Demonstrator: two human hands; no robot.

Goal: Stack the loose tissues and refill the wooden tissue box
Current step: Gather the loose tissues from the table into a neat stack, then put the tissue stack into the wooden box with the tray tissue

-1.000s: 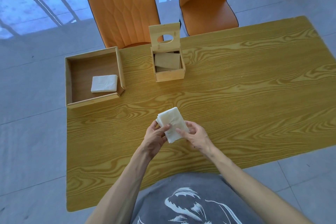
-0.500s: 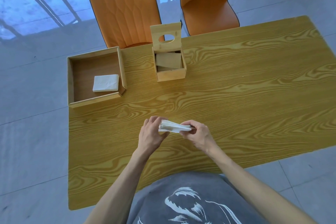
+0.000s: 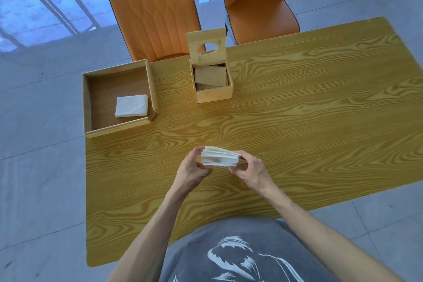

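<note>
While both hands grip it above the table [image 3: 320,121], the tissue stack [image 3: 219,156] is pinched at its ends, left hand [image 3: 191,171] and right hand [image 3: 249,170] fingers clamped. Bare tabletop lies between it and the open wooden tissue box [image 3: 214,95].

One head-worn wide-angle view, looking forward and steeply down.

The camera sits above the person's own chest — the grey shirt [image 3: 240,252] fills the bottom edge and both forearms run up from it to mid-frame. It faces across the table [image 3: 309,121] toward two orange chairs [image 3: 155,11] at the far side, floor showing all round — the lens bows the table's edges.
</note>
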